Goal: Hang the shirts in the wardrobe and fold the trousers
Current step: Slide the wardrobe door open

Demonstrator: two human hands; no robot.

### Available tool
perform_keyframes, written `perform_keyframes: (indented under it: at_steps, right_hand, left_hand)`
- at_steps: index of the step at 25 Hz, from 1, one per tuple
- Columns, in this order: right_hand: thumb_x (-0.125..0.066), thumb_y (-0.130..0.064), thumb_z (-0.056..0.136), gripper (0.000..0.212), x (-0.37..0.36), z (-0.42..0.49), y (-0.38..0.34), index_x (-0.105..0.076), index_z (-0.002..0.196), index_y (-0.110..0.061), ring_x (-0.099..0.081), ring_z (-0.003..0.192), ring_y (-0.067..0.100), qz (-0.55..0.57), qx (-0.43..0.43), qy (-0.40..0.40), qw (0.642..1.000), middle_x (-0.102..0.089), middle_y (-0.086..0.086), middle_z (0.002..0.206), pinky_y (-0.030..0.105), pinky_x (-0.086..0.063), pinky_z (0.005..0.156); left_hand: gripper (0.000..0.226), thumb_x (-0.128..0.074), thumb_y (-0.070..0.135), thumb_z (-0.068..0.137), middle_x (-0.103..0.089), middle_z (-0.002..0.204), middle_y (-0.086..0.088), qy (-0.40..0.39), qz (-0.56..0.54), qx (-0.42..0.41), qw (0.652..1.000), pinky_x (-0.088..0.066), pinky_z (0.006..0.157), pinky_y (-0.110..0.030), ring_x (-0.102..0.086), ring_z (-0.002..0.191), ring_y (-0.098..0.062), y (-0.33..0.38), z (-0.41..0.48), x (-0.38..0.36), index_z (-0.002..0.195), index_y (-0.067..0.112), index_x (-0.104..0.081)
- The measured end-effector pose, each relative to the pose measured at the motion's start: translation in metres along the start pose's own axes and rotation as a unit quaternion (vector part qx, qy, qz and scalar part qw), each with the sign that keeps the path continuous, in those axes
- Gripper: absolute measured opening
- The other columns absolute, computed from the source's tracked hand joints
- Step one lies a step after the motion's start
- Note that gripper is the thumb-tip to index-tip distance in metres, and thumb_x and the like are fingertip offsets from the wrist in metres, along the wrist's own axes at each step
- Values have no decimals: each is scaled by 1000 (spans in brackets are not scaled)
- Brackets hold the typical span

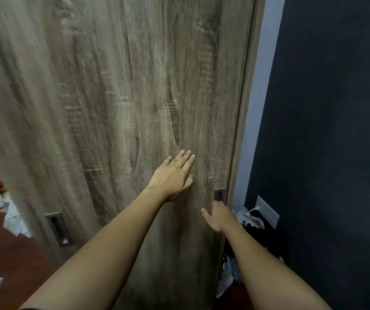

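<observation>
Pressing flat on the wood, our left hand (175, 175) lies with fingers straight and close together, palm against the wardrobe door (112, 86); it grips nothing. Our right hand (218, 217) is lower and further right, fingers loosely extended, thumb spread to the left, empty. Whether its fingertips already touch the door we cannot tell.

Key relation: the recessed handle (219, 194), a small dark slot with its long axis running up the door, sits hard by the door's right edge, just beyond the right hand's fingertips. The right hand is plainly the nearer of the two; the left rests just to the slot's left and a little higher. We judge the step to be opening the wardrobe: fingertips into the slot, then a pull to the left, with the flat palm helping the panel along. A second handle (56, 229), the same kind, sits far off at lower left, well apart from both hands.

Door looks fully closed against its frame, so the hanging space is hidden from us.

Clothing lies on the floor (5, 253): a pale crumpled heap (12, 215) left of the door, and a mixed dark-and-white pile (250, 217) at the foot of the dark wall (336, 108), under a wall plate (266, 211). We cannot tell shirts from trousers. Neither hand holds any garment.
</observation>
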State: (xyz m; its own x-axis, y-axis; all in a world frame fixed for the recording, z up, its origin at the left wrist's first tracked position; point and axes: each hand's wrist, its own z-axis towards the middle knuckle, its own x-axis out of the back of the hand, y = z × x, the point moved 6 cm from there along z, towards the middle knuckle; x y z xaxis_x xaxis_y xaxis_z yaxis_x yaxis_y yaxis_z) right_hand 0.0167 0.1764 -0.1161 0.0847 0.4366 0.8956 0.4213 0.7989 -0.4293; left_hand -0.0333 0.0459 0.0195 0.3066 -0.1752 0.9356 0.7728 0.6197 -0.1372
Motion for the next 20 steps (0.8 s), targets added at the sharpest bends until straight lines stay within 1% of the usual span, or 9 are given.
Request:
perform_keyframes:
  at_steps: [2,3,6,7,9,11,12,16,20]
  right_hand:
    - [-36,-47,95,64,-6,23,18,-28,140,-2,-40,129,33,2,-20,-4,1000,-36,18,145,39,-38,104]
    - [-38,-46,95,62,-12,36,29,-29,139,-2,-41,128,33,-2,-28,-12,1000,-37,18,144,39,-40,102]
    - [-41,-45,94,57,-25,66,45,-35,132,-3,-47,122,33,18,-28,-40,999,-44,18,137,37,-44,96]
    - [-42,-46,93,57,-27,74,46,-36,130,-3,-49,120,33,28,-23,-34,999,-46,18,134,37,-44,93]
    - [-41,-49,93,59,-27,85,47,-36,128,-2,-52,117,33,47,-28,-23,998,-50,18,131,36,-44,90]
    - [-41,-54,91,62,-30,96,50,-36,127,-4,-52,117,33,66,-36,-22,997,-52,17,129,36,-43,89]
    - [-43,-56,90,63,-31,99,50,-35,126,-5,-52,117,32,78,-38,-26,996,-53,17,128,36,-43,90]
    - [-50,-55,87,63,-40,107,48,-32,124,-8,-55,113,31,123,-35,-29,991,-56,14,124,34,-43,86]
    - [-48,-53,89,71,-42,104,42,-26,134,-2,-55,115,33,132,-45,8,990,-55,16,127,34,-45,88]
  left_hand:
    - [59,-27,36,99,-6,159,-6,35,32,-18,999,-7,117,-36,-2,146,-18,13,28,-8,150,12,-8]
    - [60,-28,36,99,-10,158,-8,52,63,-31,996,-10,117,-37,-6,146,-20,19,42,-15,149,10,-12]
    - [61,-32,35,88,-40,146,-15,142,154,-89,974,-31,110,-41,-35,137,-27,42,79,-37,140,4,-38]
    - [64,-31,36,84,-44,143,-14,175,182,-89,963,-33,108,-40,-40,134,-27,45,87,-42,138,4,-43]
    - [66,-32,37,81,-41,146,-13,220,205,-74,951,-23,112,-40,-38,136,-26,49,103,-50,139,5,-41]
    - [66,-35,37,85,-35,150,-11,253,215,-61,941,-9,114,-39,-32,139,-23,52,116,-60,143,5,-33]
    - [66,-35,39,88,-33,151,-10,260,228,-51,937,-5,114,-39,-30,140,-21,52,121,-67,144,5,-29]
    - [64,-35,46,93,-35,150,-5,286,265,-53,919,-4,113,-37,-28,139,-17,42,127,-82,145,11,-28]
    - [63,-30,50,94,-35,150,4,299,304,-109,898,-9,111,-33,-25,138,-10,21,125,-80,148,18,-24]
